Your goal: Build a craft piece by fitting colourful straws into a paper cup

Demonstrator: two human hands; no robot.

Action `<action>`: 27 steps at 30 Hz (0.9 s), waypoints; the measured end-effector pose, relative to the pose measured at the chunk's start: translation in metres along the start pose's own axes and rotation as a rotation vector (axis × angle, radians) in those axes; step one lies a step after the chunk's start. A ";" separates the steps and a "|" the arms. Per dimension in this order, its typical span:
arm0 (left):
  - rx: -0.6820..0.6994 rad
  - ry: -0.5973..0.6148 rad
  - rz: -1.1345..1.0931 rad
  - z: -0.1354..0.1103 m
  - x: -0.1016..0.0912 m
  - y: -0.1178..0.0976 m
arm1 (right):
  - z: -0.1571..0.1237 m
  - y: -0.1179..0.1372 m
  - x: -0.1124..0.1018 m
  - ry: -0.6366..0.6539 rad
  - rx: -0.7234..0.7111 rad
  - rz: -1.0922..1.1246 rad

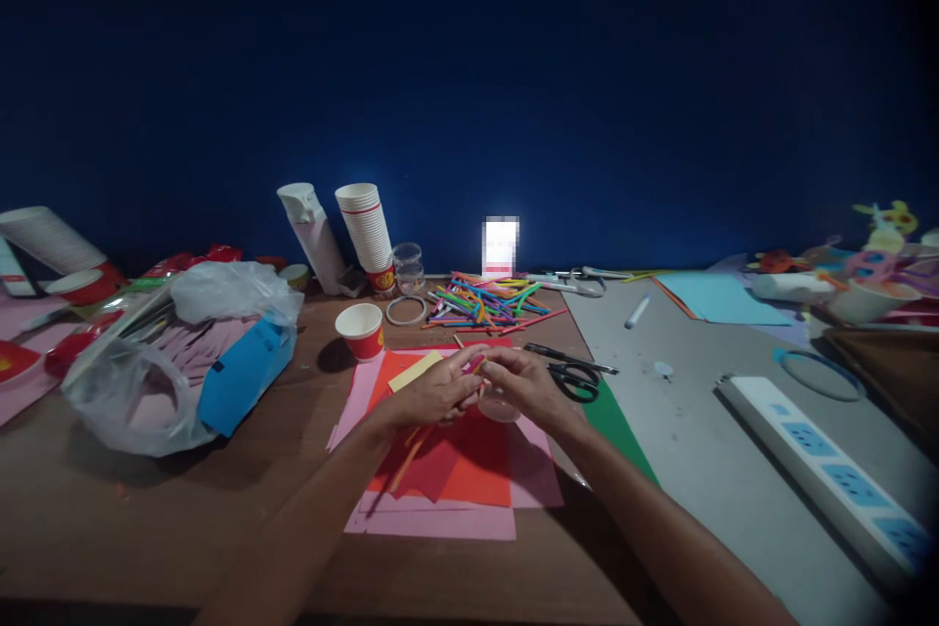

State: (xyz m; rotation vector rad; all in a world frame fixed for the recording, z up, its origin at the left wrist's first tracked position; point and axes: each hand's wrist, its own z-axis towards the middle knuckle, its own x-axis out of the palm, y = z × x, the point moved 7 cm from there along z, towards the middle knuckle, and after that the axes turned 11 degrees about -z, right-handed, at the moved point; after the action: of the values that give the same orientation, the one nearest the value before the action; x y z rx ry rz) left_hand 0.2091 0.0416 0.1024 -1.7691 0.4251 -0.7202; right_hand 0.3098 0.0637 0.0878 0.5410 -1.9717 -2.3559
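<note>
My left hand (432, 391) and my right hand (524, 383) meet over a stack of red, orange and pink paper sheets (455, 469). Both hands have their fingers pinched together around something small between them, too small to name. A thin orange stick (407, 460) lies on the paper under my left wrist. Black scissors (576, 374) lie just right of my right hand. A red-and-white paper cup (361, 330) stands upright behind my left hand.
A pile of coloured sticks (488, 301) lies at the back centre, beside a stack of paper cups (367, 233) and a white bottle (312, 235). A plastic bag (176, 352) sits at the left. A white power strip (822, 469) lies at the right.
</note>
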 end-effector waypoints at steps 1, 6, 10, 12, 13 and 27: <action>-0.005 0.000 -0.001 0.000 0.000 0.000 | 0.000 0.000 0.000 -0.001 0.005 -0.003; -0.008 0.011 0.008 -0.002 0.001 -0.002 | -0.001 0.000 0.000 -0.007 0.012 -0.001; -0.024 0.018 0.000 -0.001 0.000 -0.002 | -0.001 0.002 0.000 0.005 -0.009 -0.001; -0.032 0.021 -0.006 -0.001 0.000 -0.002 | -0.001 0.003 0.000 0.002 -0.015 -0.005; -0.035 0.023 -0.010 -0.001 0.000 -0.002 | -0.001 0.004 -0.001 0.003 -0.019 -0.006; -0.022 0.013 -0.030 0.002 0.002 -0.002 | -0.002 0.006 -0.003 -0.032 -0.054 -0.049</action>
State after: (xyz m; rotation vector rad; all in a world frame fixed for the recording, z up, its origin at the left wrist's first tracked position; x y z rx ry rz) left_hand 0.2120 0.0424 0.1041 -1.7955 0.4176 -0.7510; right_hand 0.3117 0.0615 0.0940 0.5591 -1.9236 -2.4535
